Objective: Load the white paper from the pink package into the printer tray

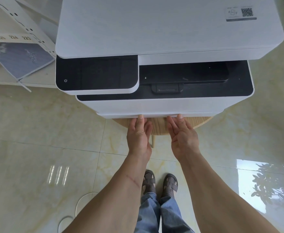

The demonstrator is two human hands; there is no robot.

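Hands were what we saw first: our left hand point(138, 135) and our right hand point(182, 137) were both stretched forward, palms turned partly toward each other, with the fingers nearly straight and close together. Their fingertips point(140, 117) touched the lower front edge of the printer tray point(158, 115), the white drawer at the bottom of the printer point(154, 64). We could not tell whether the fingers hooked under that edge or only pressed against it, and neither hand had anything else in it. The tray sat flush, or very nearly so, with the white front of the machine. We could not find the pink package or any loose white paper in our view, so we cannot say where they were. The printer stood on a round wooden table point(159, 126), whose light edge showed just below the tray and behind our fingers. A black control panel point(96, 73) with a power symbol sat at the left of the printer, beside the dark output bay point(196, 78). Below us lay glossy tiled floor point(37, 132), and our sandals point(159, 182) and jeans point(158, 212) showed between our forearms.
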